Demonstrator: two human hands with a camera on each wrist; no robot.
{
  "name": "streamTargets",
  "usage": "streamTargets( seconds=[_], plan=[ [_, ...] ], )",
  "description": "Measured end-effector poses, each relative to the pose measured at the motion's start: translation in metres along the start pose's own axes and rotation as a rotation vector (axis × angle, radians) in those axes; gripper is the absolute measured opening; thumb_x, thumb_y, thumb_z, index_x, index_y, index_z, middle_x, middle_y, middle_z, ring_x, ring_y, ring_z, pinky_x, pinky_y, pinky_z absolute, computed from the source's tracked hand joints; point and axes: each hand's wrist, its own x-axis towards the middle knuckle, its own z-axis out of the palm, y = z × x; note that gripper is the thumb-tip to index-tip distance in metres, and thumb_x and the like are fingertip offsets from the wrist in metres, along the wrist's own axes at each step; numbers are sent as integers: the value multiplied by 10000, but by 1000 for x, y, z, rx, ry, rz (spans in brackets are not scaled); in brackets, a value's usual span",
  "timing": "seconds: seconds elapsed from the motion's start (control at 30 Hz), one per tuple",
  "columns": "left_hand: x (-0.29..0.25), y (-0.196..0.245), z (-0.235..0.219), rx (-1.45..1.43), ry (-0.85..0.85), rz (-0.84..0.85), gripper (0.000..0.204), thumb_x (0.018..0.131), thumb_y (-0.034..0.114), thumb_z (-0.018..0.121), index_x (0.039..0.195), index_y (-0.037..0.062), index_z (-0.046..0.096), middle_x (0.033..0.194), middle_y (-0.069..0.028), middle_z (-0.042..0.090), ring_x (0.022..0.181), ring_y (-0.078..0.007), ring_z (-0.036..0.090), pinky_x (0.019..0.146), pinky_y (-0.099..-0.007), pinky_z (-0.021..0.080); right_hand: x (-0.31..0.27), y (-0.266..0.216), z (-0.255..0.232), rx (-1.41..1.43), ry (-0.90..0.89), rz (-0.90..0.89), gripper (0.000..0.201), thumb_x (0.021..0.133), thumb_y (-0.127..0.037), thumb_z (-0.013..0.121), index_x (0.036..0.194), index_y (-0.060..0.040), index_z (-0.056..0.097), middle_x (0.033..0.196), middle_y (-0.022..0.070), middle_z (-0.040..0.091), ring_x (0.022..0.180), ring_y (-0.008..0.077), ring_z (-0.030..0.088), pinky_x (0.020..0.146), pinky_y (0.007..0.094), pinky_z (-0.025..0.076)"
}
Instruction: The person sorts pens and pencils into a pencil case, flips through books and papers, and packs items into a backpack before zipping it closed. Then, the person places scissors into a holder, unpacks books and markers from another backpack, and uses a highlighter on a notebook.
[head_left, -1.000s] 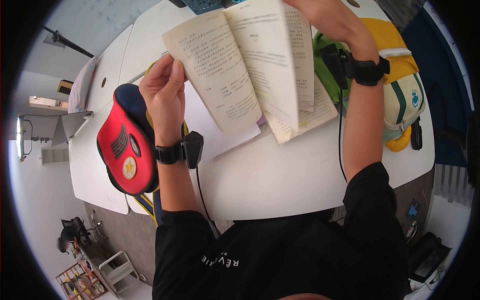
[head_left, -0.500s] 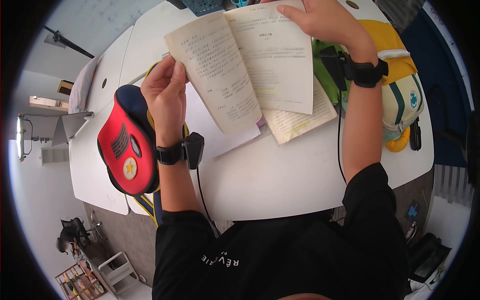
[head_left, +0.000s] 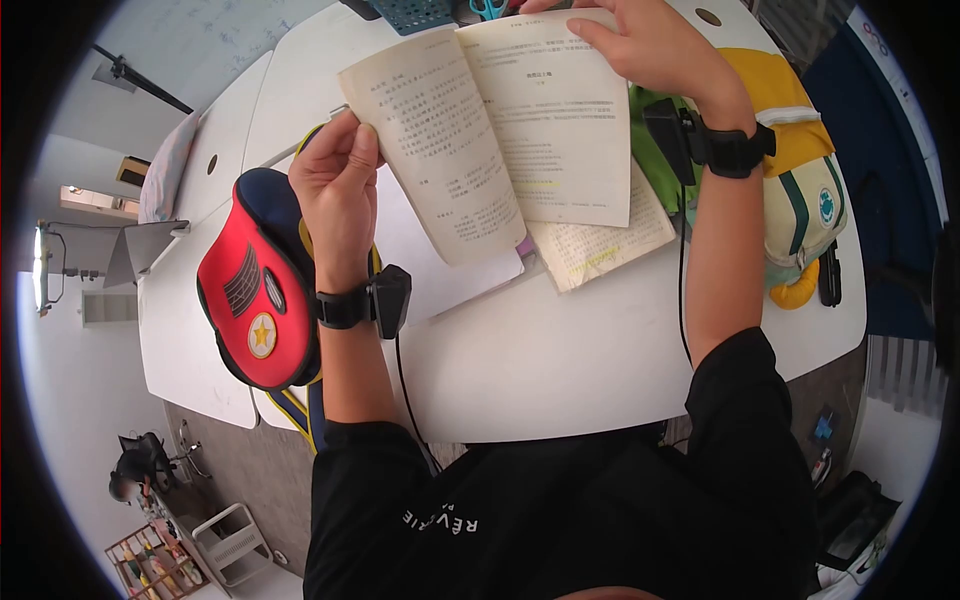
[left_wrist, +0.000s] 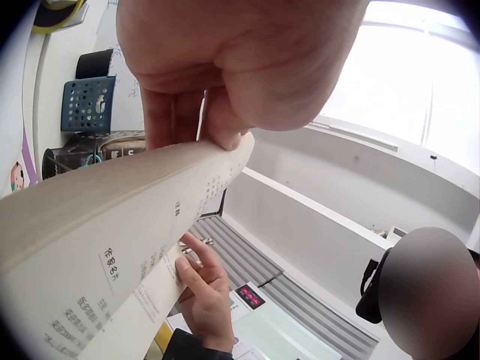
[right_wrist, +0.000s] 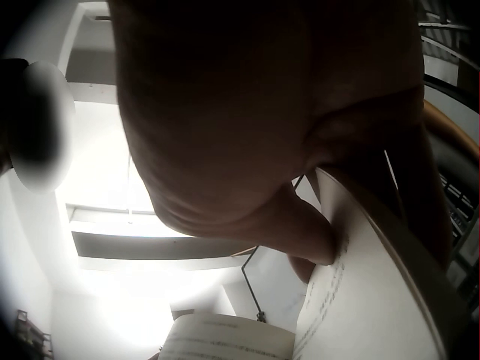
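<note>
An open book (head_left: 560, 130) with printed pages is held up above the table. My left hand (head_left: 337, 190) pinches the outer edge of its left side between thumb and fingers; the left wrist view shows the same pinch by the hand (left_wrist: 240, 67). At the top right corner, my right hand (head_left: 665, 50) grips the right side, thumb on the page and fingers behind it, as the right wrist view also shows the hand (right_wrist: 262, 127). Another open or loose printed page (head_left: 610, 245) lies beneath the book, beside white paper (head_left: 440, 275).
A red and navy bag (head_left: 255, 290) lies left of the left forearm. At the right are a yellow, cream and green bag (head_left: 800, 200) and a dark object (head_left: 830, 278). A blue basket (head_left: 410, 14) and scissors (head_left: 489, 8) are at the table's (head_left: 520, 370) far side.
The page that was turning a second ago now lies flat on the book's right side. My right hand has come down onto that page's top corner; my left hand keeps its hold.
</note>
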Motion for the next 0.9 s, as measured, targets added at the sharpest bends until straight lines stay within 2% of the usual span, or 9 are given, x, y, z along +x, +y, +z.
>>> streamTargets(
  seconds=[0.07,0.2,0.3,0.4,0.57,0.7,0.77,0.87,0.9],
  plan=[
    [0,2,1,11,13,-7,256,976,13,588,1199,-108,620,1019,-137,715,877,-163,676,805,-292,549,-1,-3,1,39,-26,97,310,876,-25,494,1134,57,644,1106,205,686,1049,290,648,945,353,482],
    [0,-2,-2,-1,-10,1,258,977,9,583,1204,-108,618,1018,-137,715,882,-166,678,811,-296,552,-1,1,3,26,-29,92,316,897,-21,485,1165,57,633,1124,201,683,1060,292,642,953,352,477],
    [-1,0,1,22,10,-7,260,976,9,583,1204,-111,617,1017,-138,715,877,-168,678,806,-296,552,-1,4,1,-11,-15,13,303,917,-32,480,1157,56,644,1123,201,686,1055,287,643,951,346,477],
    [-1,2,3,43,27,-14,260,991,27,553,1213,-90,621,996,-122,719,849,-151,660,801,-295,508,1,1,0,87,-20,115,278,934,-63,488,1117,54,662,1106,197,688,1031,269,641,935,342,476],
    [-1,-2,-3,8,22,-10,258,972,9,590,1200,-111,620,1025,-144,717,879,-171,682,812,-297,553,0,-2,0,313,-3,13,389,1014,-241,431,1046,61,675,1006,178,689,914,235,628,832,331,475],
    [-1,0,1,11,20,-6,257,971,11,594,1197,-109,622,1009,-137,720,870,-164,680,800,-293,552,-1,-5,-2,288,-3,0,452,1037,-289,387,1035,57,679,999,191,682,898,242,620,813,340,473],
    [0,0,2,4,14,2,258,971,11,595,1198,-107,623,1005,-132,720,868,-162,678,800,-292,551,1,-3,-2,198,-24,94,353,996,-215,453,1054,56,672,1033,201,679,949,263,626,859,355,478],
    [0,0,-2,-1,11,-1,259,971,11,595,1199,-106,623,1002,-129,719,868,-159,676,808,-291,549,0,-4,3,-56,-12,76,289,920,-113,506,1091,68,653,1053,201,683,993,279,636,908,358,480],
    [0,0,-3,-5,5,-4,260,971,11,595,1201,-107,622,1002,-129,718,870,-159,676,815,-292,549,0,-4,4,-52,-14,77,289,920,-113,506,1091,68,653,1053,201,683,993,279,636,908,358,480]
  ],
)
